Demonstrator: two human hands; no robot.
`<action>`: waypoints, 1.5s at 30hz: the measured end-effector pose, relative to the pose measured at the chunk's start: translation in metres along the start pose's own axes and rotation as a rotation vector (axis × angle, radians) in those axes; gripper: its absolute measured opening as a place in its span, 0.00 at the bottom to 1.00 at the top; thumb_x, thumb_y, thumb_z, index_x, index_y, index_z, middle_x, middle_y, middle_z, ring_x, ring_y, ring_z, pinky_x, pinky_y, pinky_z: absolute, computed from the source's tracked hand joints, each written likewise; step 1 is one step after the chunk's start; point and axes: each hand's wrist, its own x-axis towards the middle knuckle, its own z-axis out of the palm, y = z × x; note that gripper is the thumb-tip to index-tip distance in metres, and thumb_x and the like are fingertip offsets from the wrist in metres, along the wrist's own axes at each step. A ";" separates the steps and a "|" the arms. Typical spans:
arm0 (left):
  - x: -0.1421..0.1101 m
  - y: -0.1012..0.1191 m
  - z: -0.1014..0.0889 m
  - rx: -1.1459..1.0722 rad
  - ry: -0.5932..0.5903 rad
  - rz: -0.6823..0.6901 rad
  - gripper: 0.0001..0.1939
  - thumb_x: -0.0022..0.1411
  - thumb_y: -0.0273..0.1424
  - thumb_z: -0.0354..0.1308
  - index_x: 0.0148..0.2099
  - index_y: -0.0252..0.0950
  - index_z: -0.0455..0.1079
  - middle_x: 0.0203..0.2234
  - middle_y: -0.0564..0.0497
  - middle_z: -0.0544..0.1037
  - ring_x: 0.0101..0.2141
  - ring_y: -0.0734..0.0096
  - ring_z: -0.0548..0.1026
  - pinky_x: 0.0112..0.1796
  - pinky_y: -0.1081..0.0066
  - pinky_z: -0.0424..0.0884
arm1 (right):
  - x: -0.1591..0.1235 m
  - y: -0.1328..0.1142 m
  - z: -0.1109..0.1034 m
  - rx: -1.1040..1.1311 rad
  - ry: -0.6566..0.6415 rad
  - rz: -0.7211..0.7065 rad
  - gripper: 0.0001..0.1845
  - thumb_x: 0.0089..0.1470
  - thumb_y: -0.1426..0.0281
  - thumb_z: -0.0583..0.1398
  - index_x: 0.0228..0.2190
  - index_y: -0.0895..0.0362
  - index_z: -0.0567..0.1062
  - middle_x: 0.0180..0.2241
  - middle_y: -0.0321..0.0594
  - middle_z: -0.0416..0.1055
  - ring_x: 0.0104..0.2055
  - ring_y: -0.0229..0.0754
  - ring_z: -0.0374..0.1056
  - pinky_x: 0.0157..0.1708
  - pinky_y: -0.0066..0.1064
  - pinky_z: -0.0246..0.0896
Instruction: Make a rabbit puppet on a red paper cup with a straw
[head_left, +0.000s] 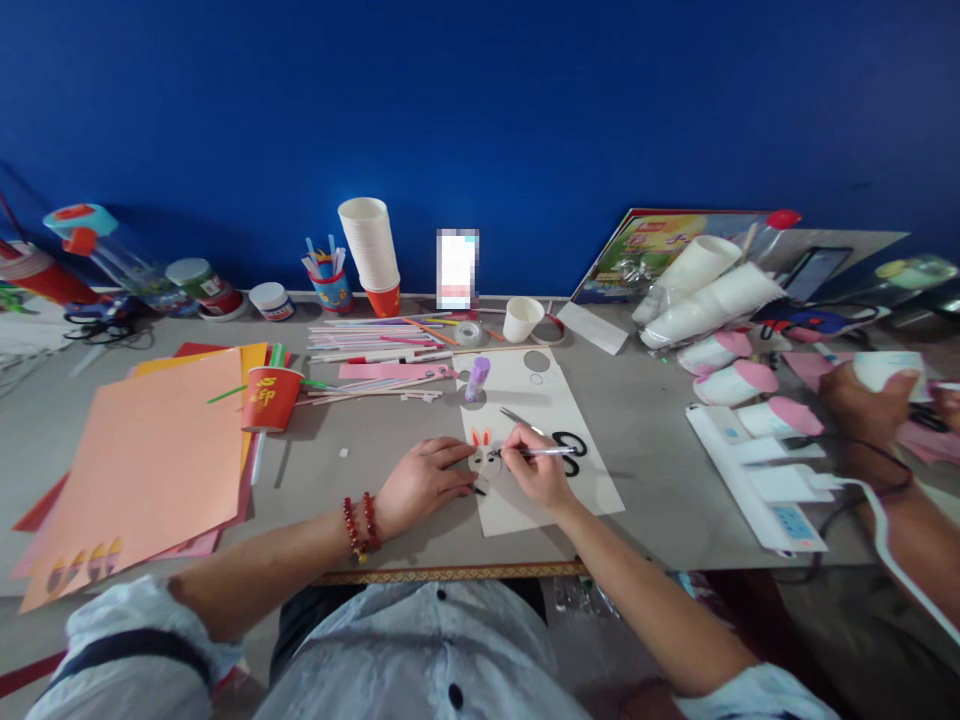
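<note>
My right hand [534, 468] grips a pen [551, 451], its tip on a small white paper rabbit face [484, 461] with orange inner ears and dark eyes. Fingers stretched out, my left hand [426, 482] rests at the left edge of that face and steadies it. Beneath lies a sheet of white paper [525, 515] with round holes cut near its top. Black-handled scissors [568, 440] lie on the sheet, partly behind my right hand. A purple glue stick [477, 380] stands upright at the sheet's upper left. A small dark thing by my left fingertips is too small to name.
Coloured paper [150, 450] and a red paper cup [271, 399] lie to the left. Straws and pens [375, 340], stacked white cups [367, 240] and a single white cup [523, 319] line the back. A power strip [750, 480] sits at right, near another person's hand [862, 405] holding a white cup.
</note>
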 end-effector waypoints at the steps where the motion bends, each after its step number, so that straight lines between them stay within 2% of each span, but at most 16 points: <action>1: 0.000 0.000 0.000 0.001 -0.001 -0.001 0.13 0.69 0.37 0.54 0.47 0.42 0.78 0.55 0.46 0.75 0.53 0.58 0.71 0.51 0.57 0.70 | 0.000 0.000 0.000 -0.007 -0.002 -0.004 0.10 0.54 0.73 0.54 0.22 0.53 0.62 0.18 0.30 0.58 0.19 0.35 0.54 0.18 0.29 0.48; 33: 0.000 0.001 -0.002 -0.009 0.001 0.003 0.13 0.69 0.37 0.53 0.47 0.42 0.78 0.55 0.46 0.75 0.53 0.58 0.71 0.52 0.57 0.69 | 0.001 0.001 0.000 -0.067 -0.017 -0.016 0.09 0.54 0.72 0.55 0.23 0.53 0.63 0.17 0.30 0.60 0.19 0.36 0.55 0.19 0.28 0.50; 45: 0.000 0.000 -0.001 -0.006 0.007 0.002 0.13 0.69 0.37 0.54 0.47 0.42 0.78 0.55 0.45 0.75 0.53 0.58 0.72 0.51 0.57 0.70 | 0.001 -0.001 -0.001 -0.074 0.000 -0.039 0.10 0.53 0.73 0.55 0.22 0.53 0.62 0.17 0.30 0.57 0.19 0.36 0.53 0.20 0.29 0.48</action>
